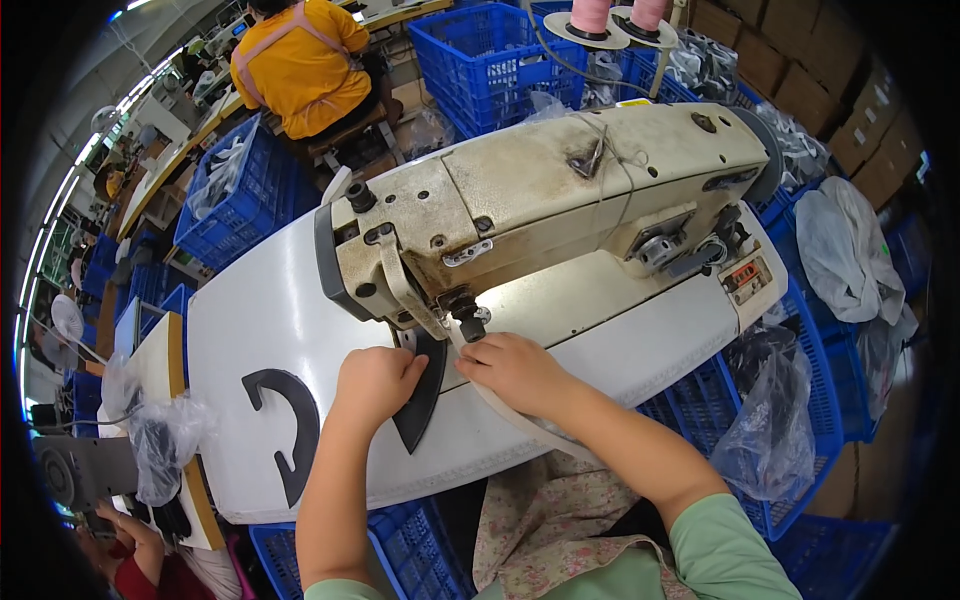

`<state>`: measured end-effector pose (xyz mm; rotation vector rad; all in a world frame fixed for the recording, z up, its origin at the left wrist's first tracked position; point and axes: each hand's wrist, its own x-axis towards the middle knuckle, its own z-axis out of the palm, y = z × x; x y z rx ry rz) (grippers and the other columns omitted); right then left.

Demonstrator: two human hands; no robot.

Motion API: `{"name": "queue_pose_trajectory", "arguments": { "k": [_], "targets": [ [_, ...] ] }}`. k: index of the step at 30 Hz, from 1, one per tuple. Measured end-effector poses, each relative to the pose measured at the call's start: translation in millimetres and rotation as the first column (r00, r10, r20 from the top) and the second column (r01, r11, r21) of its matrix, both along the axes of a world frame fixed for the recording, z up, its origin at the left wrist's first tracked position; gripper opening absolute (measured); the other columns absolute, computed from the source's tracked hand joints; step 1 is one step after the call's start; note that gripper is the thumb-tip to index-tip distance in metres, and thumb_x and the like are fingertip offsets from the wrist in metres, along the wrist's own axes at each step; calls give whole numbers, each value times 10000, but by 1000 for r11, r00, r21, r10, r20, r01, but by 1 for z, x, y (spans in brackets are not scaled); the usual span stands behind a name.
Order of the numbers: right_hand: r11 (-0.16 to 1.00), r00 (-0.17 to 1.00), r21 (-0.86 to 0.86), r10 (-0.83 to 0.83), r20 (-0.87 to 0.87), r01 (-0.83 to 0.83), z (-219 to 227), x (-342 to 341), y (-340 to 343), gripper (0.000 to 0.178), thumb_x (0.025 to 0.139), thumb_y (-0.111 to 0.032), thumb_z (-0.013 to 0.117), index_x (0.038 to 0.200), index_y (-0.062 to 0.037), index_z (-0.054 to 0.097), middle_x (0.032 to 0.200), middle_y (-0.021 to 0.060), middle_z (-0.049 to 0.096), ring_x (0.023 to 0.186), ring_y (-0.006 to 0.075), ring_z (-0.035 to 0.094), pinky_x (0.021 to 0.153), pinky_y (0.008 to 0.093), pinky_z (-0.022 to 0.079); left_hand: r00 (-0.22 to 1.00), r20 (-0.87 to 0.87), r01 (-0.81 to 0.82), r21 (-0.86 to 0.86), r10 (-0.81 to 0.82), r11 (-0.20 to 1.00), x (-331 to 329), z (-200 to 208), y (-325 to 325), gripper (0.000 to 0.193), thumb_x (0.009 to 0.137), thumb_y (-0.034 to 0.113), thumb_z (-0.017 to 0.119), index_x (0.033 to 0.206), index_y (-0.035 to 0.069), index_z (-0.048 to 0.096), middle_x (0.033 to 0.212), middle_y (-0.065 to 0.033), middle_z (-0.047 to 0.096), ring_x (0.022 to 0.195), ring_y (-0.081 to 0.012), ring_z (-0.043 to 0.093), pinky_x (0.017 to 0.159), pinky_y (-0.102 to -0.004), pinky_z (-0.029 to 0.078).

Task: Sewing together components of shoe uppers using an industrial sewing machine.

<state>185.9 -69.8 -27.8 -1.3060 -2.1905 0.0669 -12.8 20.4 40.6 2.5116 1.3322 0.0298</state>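
A white industrial sewing machine (580,190) stands in front of me, its needle area partly hidden by the presser parts and my fingers. My left hand (378,385) is closed, thumb and fingers gripping the edge of a black curved cut piece (424,408) whose far end lies under the machine head. Just right of the needle area, my right hand (512,372) is closed on a pale narrow strip (530,430), which trails from the fingers toward my lap. A second black curved piece (305,425) lies flat on the white tabletop, left of my left forearm.
Blue plastic crates (490,65) stand behind the machine and around the table, some holding plastic-bagged goods. Pink thread cones (590,18) rise at the back. A co-worker in yellow (305,65) sits beyond; another person in red (150,560) is at lower left. Cardboard boxes (810,60) are stacked at right.
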Motion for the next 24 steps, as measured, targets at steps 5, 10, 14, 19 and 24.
{"name": "queue_pose_trajectory", "arguments": {
  "k": [5, 10, 14, 19, 24],
  "targets": [
    [1000, 1000, 28, -7, -15, 8, 1, 2, 8, 250, 790, -129, 589, 1032, -92, 640, 1064, 42, 627, 978, 227, 602, 795, 351, 532, 999, 17, 37, -180, -34, 983, -3, 1, 2, 315, 844, 286, 634, 699, 8, 614, 632, -190, 577, 604, -367, 560, 581, -430, 432],
    [999, 999, -27, 34, -3, -34, 3, 1, -9, 226, 807, -124, 589, 1025, -91, 638, 1054, 52, 629, 988, 226, 601, 793, 353, 527, 992, 115, -27, -187, 49, 982, -1, -11, 2, 318, 843, 276, 639, 701, -6, 598, 631, -194, 569, 599, -364, 554, 574, -425, 427],
    [997, 997, -4, 79, 6, -79, 10, -5, -27, 206, 833, -134, 587, 1027, -83, 636, 1038, 66, 633, 983, 239, 607, 811, 358, 519, 981, 158, -98, -107, 115, 989, 0, -22, 1, 335, 849, 281, 635, 699, -16, 590, 636, -205, 572, 612, -380, 562, 579, -435, 432],
    [999, 999, 12, 32, 6, -32, 5, -7, -22, 196, 843, -146, 589, 1018, -75, 640, 1042, 68, 637, 975, 242, 611, 812, 360, 521, 968, 179, -174, -39, 179, 984, 9, -28, 0, 337, 856, 290, 628, 697, -5, 594, 656, -204, 595, 640, -394, 586, 595, -454, 452],
    [1000, 1000, 8, -1, -16, 1, -1, -9, -10, 206, 832, -159, 599, 1013, -80, 657, 1065, 61, 635, 1001, 235, 604, 797, 359, 530, 952, 211, -221, -25, 222, 975, 13, -27, -1, 317, 865, 292, 623, 711, 15, 596, 666, -196, 610, 655, -396, 602, 605, -457, 470]
  ]
}}
